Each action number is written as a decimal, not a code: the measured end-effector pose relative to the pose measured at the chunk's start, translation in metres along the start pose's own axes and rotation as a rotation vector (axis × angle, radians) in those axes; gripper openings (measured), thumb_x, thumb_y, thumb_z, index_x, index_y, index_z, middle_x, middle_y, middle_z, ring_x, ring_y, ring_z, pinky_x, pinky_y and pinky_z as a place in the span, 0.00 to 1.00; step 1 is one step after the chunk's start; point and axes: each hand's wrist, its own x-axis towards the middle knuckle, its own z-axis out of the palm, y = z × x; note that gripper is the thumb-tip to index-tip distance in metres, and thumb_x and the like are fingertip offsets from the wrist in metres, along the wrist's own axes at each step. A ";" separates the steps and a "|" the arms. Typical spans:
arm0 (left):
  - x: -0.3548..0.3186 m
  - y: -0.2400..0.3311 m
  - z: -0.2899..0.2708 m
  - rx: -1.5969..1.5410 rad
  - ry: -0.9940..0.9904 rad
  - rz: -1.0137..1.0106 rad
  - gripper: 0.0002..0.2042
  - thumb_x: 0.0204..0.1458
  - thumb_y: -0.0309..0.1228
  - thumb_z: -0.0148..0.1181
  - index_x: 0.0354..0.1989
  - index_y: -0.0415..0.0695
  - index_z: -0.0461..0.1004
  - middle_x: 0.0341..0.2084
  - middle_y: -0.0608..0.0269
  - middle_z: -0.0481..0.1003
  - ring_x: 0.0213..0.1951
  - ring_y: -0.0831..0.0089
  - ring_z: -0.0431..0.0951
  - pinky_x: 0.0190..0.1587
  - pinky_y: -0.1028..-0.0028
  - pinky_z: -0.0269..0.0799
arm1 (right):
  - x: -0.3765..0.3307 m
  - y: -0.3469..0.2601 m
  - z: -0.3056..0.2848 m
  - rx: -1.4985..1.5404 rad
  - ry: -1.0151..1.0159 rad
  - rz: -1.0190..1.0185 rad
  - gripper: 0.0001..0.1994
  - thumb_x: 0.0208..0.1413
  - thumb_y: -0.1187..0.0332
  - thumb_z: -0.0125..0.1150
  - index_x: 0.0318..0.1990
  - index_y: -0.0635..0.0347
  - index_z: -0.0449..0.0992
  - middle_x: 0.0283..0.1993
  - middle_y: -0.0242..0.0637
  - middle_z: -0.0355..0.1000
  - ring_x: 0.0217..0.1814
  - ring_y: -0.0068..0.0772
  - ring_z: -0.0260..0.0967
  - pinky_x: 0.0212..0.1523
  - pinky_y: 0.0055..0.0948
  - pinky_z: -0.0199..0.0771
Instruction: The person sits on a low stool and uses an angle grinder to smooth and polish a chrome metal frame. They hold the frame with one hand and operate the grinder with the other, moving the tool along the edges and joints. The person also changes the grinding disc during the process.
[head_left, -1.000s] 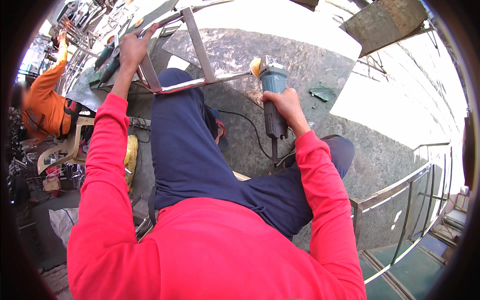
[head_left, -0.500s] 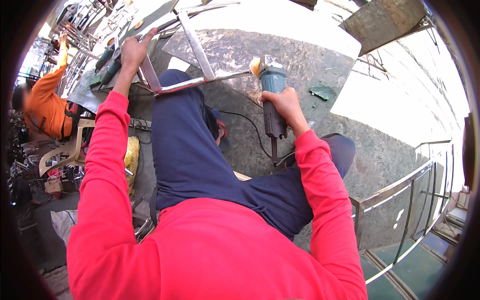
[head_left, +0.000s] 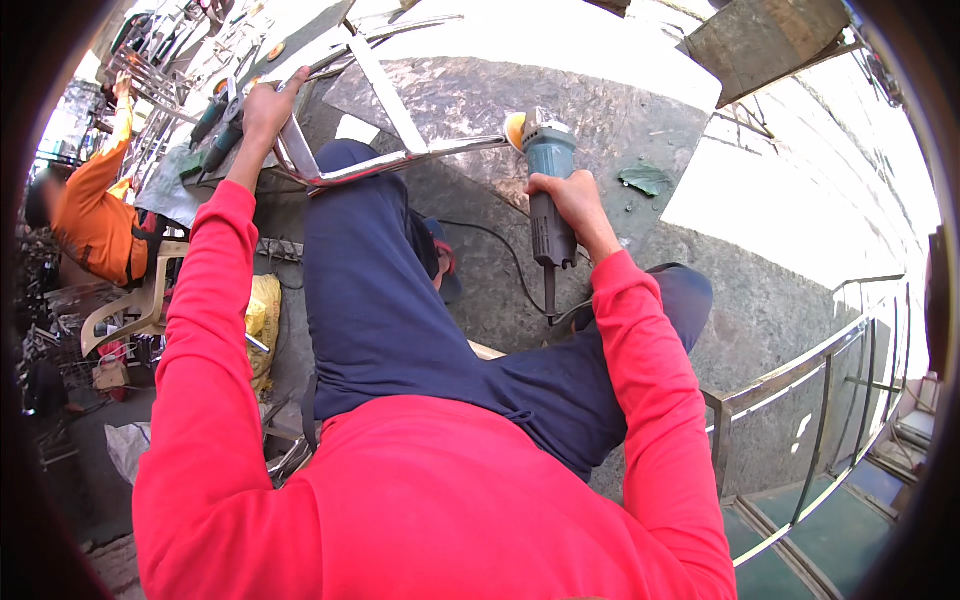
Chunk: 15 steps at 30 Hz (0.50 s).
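A shiny metal frame (head_left: pixel 400 155) of welded bars lies across the person's raised knee, above the dark blue trousers (head_left: pixel 380 300), its bars running up and away over the grey concrete floor (head_left: pixel 520 90). The left hand (head_left: pixel 265 105) is wrapped around the frame's left corner, fingers curled over the bar and holding it. At the frame's right end sits the yellowish disc of an angle grinder (head_left: pixel 545 190), a teal and grey tool whose head is right at the tip of the bar; whether disc and metal touch cannot be told. The right hand (head_left: pixel 570 205) is closed around the grinder's grey body, gripping it from the right side, and a black cord (head_left: pixel 500 255) trails from the tool's tail down across the floor.

Both arms wear red sleeves. Just right of the grinder, a small green scrap (head_left: pixel 645 178) lies on the floor. Far left, another person in an orange shirt (head_left: pixel 95 215) sits by a pale plastic chair (head_left: pixel 135 305). At lower right runs a metal railing (head_left: pixel 800 385).
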 end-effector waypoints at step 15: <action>0.011 -0.029 0.025 -0.070 -0.092 -0.092 0.33 0.44 0.66 0.62 0.24 0.40 0.83 0.25 0.46 0.79 0.34 0.57 0.81 0.40 0.63 0.72 | 0.000 -0.002 0.009 -0.133 0.030 -0.073 0.20 0.34 0.60 0.72 0.24 0.74 0.77 0.22 0.42 0.74 0.20 0.32 0.72 0.23 0.31 0.71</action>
